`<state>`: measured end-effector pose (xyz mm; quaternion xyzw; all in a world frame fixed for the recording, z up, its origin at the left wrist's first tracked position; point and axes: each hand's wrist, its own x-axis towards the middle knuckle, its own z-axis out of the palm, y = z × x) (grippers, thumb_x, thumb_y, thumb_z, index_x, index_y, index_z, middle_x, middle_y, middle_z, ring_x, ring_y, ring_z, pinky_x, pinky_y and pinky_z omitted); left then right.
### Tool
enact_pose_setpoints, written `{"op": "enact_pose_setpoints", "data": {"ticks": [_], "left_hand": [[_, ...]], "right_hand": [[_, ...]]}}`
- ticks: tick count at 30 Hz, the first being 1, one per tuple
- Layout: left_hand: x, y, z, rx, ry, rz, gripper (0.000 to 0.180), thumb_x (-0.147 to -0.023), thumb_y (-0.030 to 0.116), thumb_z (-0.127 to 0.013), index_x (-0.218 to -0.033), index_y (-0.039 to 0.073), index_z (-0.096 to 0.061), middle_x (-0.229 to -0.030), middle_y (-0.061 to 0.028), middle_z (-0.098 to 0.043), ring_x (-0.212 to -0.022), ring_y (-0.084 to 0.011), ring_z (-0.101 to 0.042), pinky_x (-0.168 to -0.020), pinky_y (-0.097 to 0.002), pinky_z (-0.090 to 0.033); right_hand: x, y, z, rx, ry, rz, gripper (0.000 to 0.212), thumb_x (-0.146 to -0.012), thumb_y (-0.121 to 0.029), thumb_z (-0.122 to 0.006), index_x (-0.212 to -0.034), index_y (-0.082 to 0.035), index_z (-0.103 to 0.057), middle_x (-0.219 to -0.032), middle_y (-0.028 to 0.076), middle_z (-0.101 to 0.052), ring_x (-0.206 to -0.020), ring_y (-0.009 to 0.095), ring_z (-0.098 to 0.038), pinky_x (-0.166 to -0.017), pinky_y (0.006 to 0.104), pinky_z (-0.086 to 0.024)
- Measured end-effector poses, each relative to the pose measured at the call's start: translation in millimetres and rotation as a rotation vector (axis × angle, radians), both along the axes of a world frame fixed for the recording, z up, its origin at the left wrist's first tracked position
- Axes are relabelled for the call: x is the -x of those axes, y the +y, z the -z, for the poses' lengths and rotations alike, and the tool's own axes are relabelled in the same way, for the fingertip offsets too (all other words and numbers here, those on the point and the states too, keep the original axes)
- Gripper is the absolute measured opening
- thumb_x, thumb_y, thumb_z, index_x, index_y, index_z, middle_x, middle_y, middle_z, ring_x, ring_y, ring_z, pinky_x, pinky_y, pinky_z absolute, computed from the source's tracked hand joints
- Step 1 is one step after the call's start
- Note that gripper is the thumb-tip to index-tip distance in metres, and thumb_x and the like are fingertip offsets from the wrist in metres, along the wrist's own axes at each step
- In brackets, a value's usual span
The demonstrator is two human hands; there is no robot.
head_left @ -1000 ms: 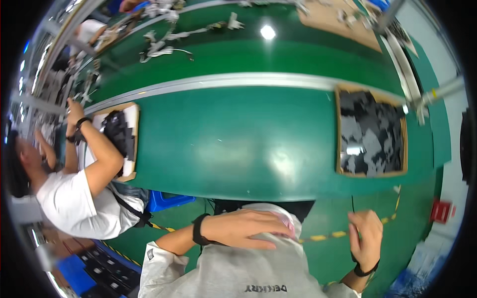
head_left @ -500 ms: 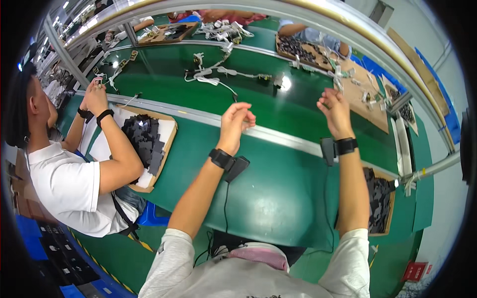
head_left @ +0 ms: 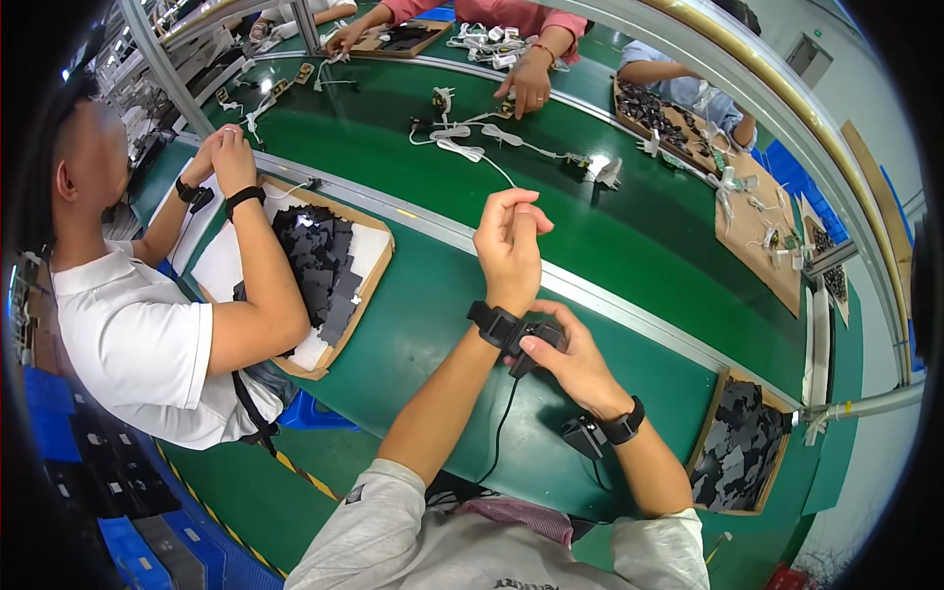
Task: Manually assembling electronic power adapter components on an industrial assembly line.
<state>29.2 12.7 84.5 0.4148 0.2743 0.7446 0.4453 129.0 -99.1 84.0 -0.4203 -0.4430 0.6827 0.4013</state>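
Note:
My left hand (head_left: pixel 511 256) is raised over the near edge of the green work surface, palm turned inward and fingers loosely bent with nothing in them. A black strap with a small black box-shaped device (head_left: pixel 541 339) circles my left wrist. My right hand (head_left: pixel 575 369) grips that device, thumb on its near face and fingers on its far side. A similar black device (head_left: pixel 584 436) hangs at my right wrist on its own strap. From the left device a thin black cable (head_left: pixel 500 428) runs down toward my lap.
Beyond a metal rail (head_left: pixel 610 303), white cables (head_left: pixel 457 147) with small parts lie on the green belt. A co-worker's hand (head_left: pixel 531 81) reaches onto it. Cardboard trays of black pieces stand left (head_left: pixel 372 300) and right (head_left: pixel 777 470). At left sits a co-worker in white (head_left: pixel 138 354).
My right hand has swung left and down from above the belt and taken hold of the left wrist's device. My left hand appears farther right. A co-worker's hand has come over the belt cables.

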Motion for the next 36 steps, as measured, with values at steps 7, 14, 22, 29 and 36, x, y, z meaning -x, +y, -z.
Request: {"op": "enact_pose_setpoints", "data": {"ticks": [7, 14, 22, 29, 36], "left_hand": [[0, -22, -28, -0.256, 0.48, -0.148, 0.013, -0.095, 0.002, -0.049, -0.1, 0.0, -0.061, -0.075, -0.0057, -0.063, -0.068, -0.0149, -0.06, -0.066, -0.0271, -0.051], [0, -31, -40, 0.108, -0.205, 0.515, 0.014, -0.096, 0.003, -0.049, -0.099, 0.0, -0.062, -0.077, -0.0062, -0.063, -0.072, -0.0137, -0.061, -0.069, -0.027, -0.051], [1, -35, -35, -0.085, 0.247, 0.325, 0.012, -0.095, 0.004, -0.053, -0.101, 0.0, -0.063, -0.084, -0.0095, -0.065, -0.078, -0.0127, -0.062, -0.072, -0.0271, -0.052], [-36, -126, -18, -0.254, 0.748, 0.539, 0.042, -0.088, 0.022, -0.072, -0.119, -0.002, -0.054, -0.098, -0.015, -0.064, -0.087, -0.0179, -0.065, -0.08, -0.0295, -0.052], [-68, -146, 10, 0.291, 0.482, 1.155, 0.038, -0.093, 0.022, -0.069, -0.118, 0.001, -0.051, -0.1, -0.0067, -0.063, -0.086, -0.0131, -0.062, -0.076, -0.0292, -0.053]], "right_hand": [[-3, -23, -2, -0.095, 0.012, -0.074, 0.049, -0.094, -0.01, -0.063, -0.134, 0.003, -0.04, -0.107, 0.012, -0.065, -0.095, 0.017, -0.066, -0.085, 0.0297, -0.052], [-3, -33, -4, -0.159, -0.067, -0.122, 0.048, -0.094, -0.01, -0.062, -0.135, 0.003, -0.039, -0.106, 0.011, -0.065, -0.098, 0.016, -0.065, -0.087, 0.0295, -0.051], [-20, -22, -7, -0.169, -0.038, -0.035, 0.047, -0.096, -0.015, -0.062, -0.135, 0.001, -0.04, -0.111, 0.013, -0.065, -0.098, 0.017, -0.064, -0.082, 0.0301, -0.053], [-96, 15, -35, -0.464, 0.148, 0.898, 0.022, -0.098, -0.015, -0.055, -0.117, -0.003, -0.052, -0.1, 0.009, -0.062, -0.084, 0.016, -0.061, -0.075, 0.0297, -0.05], [-127, 6, -32, -0.8, -0.179, 1.322, 0.012, -0.096, -0.005, -0.053, -0.108, -0.002, -0.056, -0.094, 0.008, -0.061, -0.078, 0.017, -0.06, -0.069, 0.0309, -0.051]]}}
